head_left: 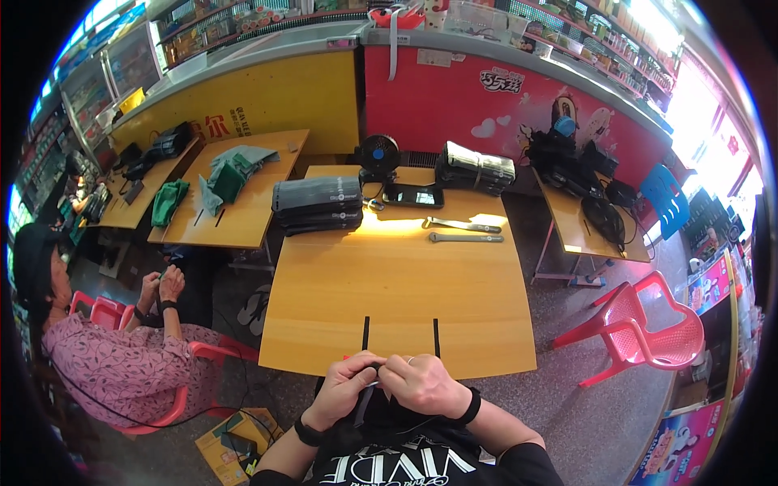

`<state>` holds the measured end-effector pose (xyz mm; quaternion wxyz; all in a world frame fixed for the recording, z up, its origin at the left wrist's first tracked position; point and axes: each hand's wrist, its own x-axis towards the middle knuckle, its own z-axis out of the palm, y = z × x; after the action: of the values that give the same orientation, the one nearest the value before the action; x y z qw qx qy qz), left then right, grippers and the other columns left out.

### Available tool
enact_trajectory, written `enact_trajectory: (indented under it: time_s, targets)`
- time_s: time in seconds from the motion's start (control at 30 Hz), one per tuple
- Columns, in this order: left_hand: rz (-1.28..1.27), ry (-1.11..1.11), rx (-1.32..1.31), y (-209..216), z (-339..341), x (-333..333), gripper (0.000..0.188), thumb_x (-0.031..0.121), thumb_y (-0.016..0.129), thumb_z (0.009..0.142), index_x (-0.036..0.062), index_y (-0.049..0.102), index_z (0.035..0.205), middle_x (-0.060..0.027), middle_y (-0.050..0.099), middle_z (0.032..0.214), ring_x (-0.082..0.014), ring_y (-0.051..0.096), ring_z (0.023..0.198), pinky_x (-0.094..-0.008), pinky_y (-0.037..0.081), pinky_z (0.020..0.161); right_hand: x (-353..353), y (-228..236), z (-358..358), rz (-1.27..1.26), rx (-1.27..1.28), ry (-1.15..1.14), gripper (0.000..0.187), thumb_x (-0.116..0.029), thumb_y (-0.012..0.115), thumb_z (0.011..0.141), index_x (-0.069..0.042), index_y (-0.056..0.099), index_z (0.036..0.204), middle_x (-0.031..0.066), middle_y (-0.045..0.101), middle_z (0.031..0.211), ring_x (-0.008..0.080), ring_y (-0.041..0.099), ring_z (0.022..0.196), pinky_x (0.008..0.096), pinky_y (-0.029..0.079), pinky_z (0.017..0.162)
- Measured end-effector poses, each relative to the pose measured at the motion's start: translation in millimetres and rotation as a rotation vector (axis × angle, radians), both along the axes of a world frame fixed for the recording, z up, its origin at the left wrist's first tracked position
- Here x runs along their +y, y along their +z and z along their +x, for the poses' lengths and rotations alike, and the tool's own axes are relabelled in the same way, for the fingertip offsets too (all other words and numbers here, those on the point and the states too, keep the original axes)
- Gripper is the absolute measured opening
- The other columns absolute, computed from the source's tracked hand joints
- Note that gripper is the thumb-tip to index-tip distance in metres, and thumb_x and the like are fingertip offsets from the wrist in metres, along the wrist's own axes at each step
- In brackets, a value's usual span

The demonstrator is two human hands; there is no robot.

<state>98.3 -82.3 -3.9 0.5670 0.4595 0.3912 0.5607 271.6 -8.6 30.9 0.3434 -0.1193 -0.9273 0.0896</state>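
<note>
My left hand and my right hand meet just off the near edge of the wooden table, fingers pinched together. Between them is a small dark end of a grey strap, whose tail hangs below my left fingers; most of the end is hidden. Two black strips lie apart on the tabletop just beyond my hands. Farther back rest two flat grey straps, a phone, and scissors partly seen.
Stacks of dark folded bundles and banded bundles stand at the table's back, with a small fan between. A person sits at left near a cardboard box. A pink chair stands at right. Green cloth covers another table.
</note>
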Motion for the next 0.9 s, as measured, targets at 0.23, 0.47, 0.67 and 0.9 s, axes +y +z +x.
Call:
enact_trajectory:
  time_s: [0.23,0.47,0.67,0.9]
  targets:
    - [-0.153,0.181,-0.350,-4,-1,14,0.025,0.019,0.050,0.100,-0.0017,0.062,0.103,-0.0053,0.062,0.084,-0.0108,0.057,0.074,-0.0250,0.048,0.069,-8,4,-3,0.201,-0.043,0.185,0.010,-0.008,0.061,0.071,-0.003,0.052,0.074,0.0078,0.046,0.072,0.0167,0.051,0.052,0.0290,0.041,0.044]
    - [0.045,0.842,-0.902,-13,-158,35,0.032,0.031,0.041,0.104,0.0026,0.054,0.104,-0.0021,0.053,0.081,-0.0105,0.050,0.065,-0.0225,0.045,0.061,-11,71,65,-0.218,0.315,-0.024,0.013,0.003,0.064,0.069,-0.004,0.063,0.080,0.0074,0.061,0.069,0.0206,0.058,0.053,0.0291,0.044,0.043]
    - [0.096,0.979,-0.907,-27,-202,23,0.033,0.035,0.041,0.103,0.0062,0.054,0.111,-0.0006,0.053,0.081,-0.0114,0.050,0.068,-0.0262,0.045,0.061,92,56,123,-0.477,0.360,-0.628,0.014,0.000,0.060,0.085,0.002,0.055,0.072,0.0059,0.056,0.057,0.0101,0.056,0.054,0.0253,0.042,0.051]
    - [-0.213,0.669,-0.527,-10,-94,53,0.037,0.042,0.045,0.100,0.0088,0.055,0.113,-0.0022,0.054,0.073,-0.0124,0.050,0.056,-0.0264,0.042,0.051,194,-71,174,-0.331,0.060,-0.919,0.021,-0.010,0.067,0.081,0.002,0.058,0.068,0.0141,0.058,0.059,0.0255,0.057,0.054,0.0336,0.042,0.052]
